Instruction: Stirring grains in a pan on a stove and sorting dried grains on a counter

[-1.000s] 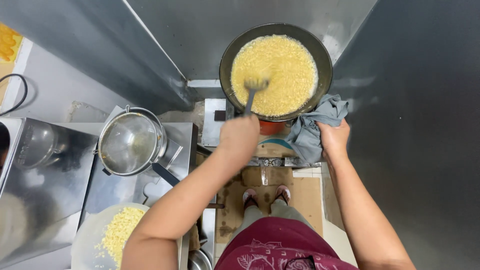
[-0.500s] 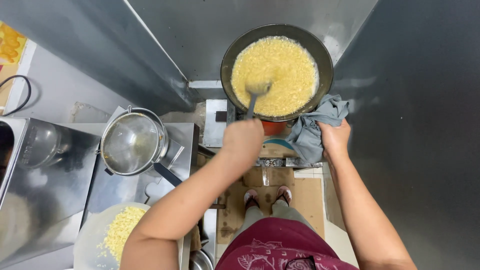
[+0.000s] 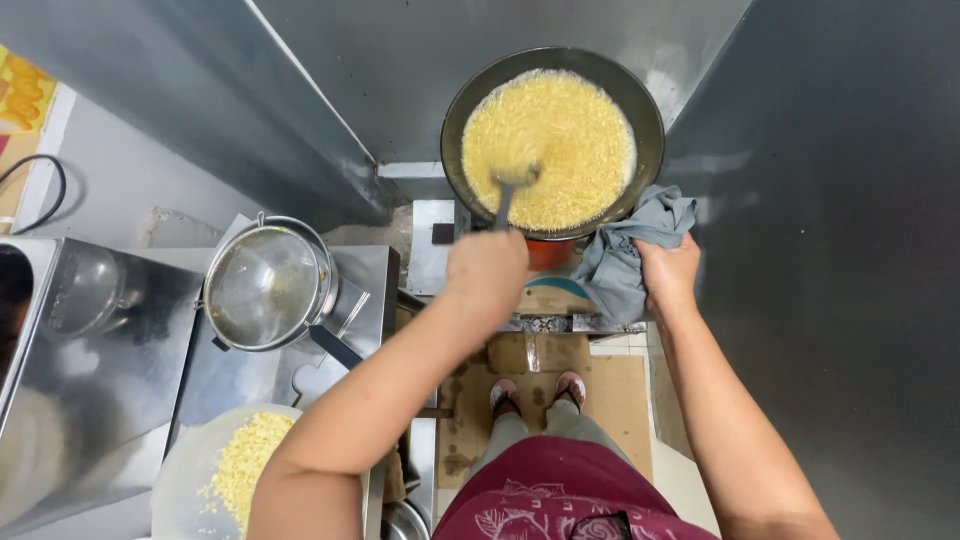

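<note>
A large dark wok [image 3: 650, 110] full of pale yellow bubbling food [image 3: 575, 130] sits on a burner ahead of me. My left hand [image 3: 487, 275] grips the handle of a metal skimmer [image 3: 508, 190] whose head is down in the food at the wok's near side. My right hand [image 3: 668, 275] clutches a grey cloth [image 3: 625, 255] bunched against the wok's near right rim.
A metal strainer in a pot [image 3: 268, 285] stands on a steel counter [image 3: 365, 270] to the left. A white bowl [image 3: 175, 485] with yellow pieces sits at lower left. Steel walls [image 3: 830, 250] enclose the stove. My feet [image 3: 540, 390] stand on brown floor below.
The skimmer head has shifted a little within the food near the wok's front edge. My right hand stays on the cloth.
</note>
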